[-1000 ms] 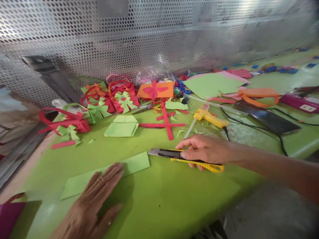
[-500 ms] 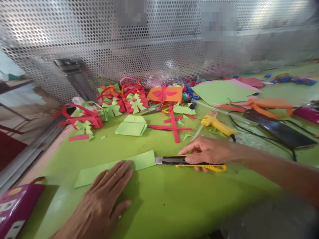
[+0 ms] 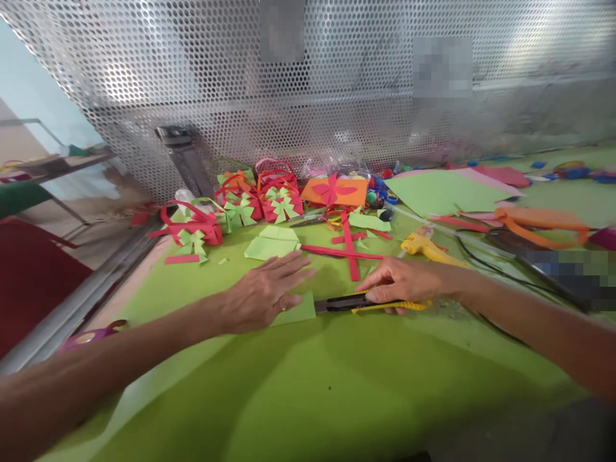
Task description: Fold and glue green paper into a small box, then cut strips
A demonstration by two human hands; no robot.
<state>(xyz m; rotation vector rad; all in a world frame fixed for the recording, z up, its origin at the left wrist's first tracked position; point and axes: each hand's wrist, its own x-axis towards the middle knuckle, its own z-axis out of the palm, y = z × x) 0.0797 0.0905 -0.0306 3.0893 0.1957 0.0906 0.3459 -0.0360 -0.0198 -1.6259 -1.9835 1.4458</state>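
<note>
My left hand lies flat with fingers spread on a light green paper strip, of which only the right end shows. My right hand is closed on a yellow and black utility knife that lies along the green table. The knife's tip points left and meets the strip's right edge. A folded light green paper lies just beyond my left hand. Crossed red paper strips lie beyond the knife.
Red and green paper baskets with bows stand at the back by a perforated metal wall. An orange card with a red bow, scissors, a yellow glue gun, large green paper sheet and black cables lie around.
My left hand has slid forward and right along the strip toward the knife, now covering most of it. My right hand keeps the knife at the strip's end. The view has shifted.
</note>
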